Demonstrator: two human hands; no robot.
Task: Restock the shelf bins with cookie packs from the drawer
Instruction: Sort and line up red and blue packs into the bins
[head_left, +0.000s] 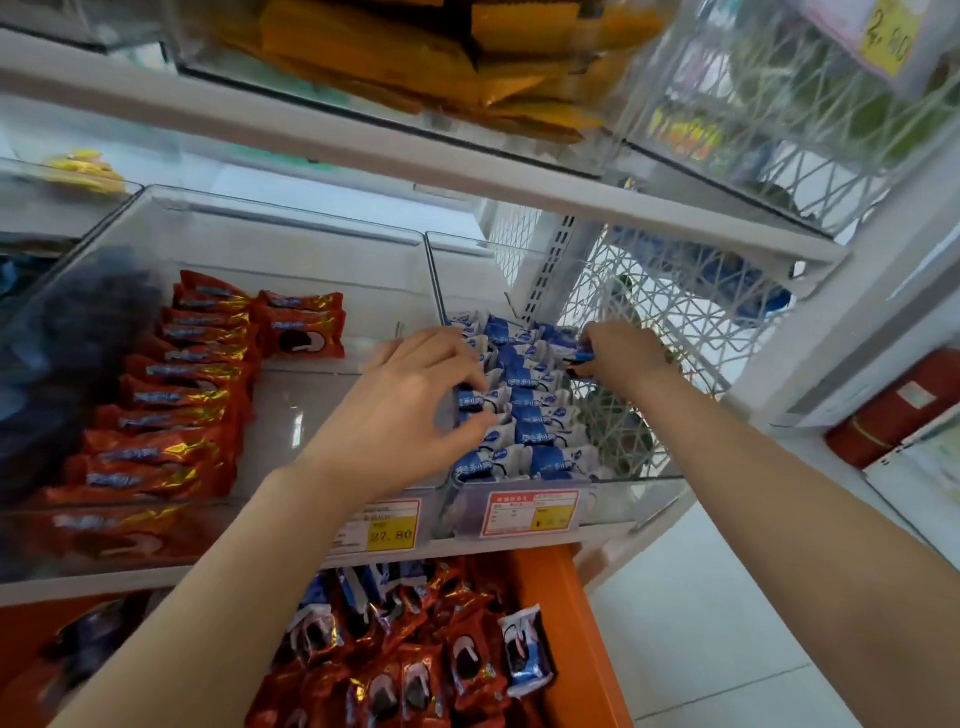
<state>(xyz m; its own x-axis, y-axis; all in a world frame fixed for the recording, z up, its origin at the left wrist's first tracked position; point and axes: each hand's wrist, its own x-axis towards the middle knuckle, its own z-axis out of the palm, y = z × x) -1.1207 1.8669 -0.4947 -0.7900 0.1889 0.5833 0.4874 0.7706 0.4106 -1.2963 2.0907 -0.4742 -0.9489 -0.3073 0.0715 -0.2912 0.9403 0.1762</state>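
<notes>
A clear shelf bin (649, 486) on the right holds rows of blue-and-white cookie packs (535, 405). My left hand (415, 405) reaches into its left side and pinches a blue pack (480, 401) between thumb and fingers. My right hand (623, 356) is at the bin's far right and grips another blue pack (583, 357). A wider clear bin (332, 260) to the left holds rows of red cookie packs (171, 405). Below, the open orange drawer (566, 623) is full of loose red and blue packs (431, 660).
Yellow price labels (392, 532) hang on the bin fronts. The shelf above carries a bin of orange packs (467, 67). A white wire mesh panel (675, 322) closes the shelf's right side. White floor tiles (701, 649) lie to the right of the drawer.
</notes>
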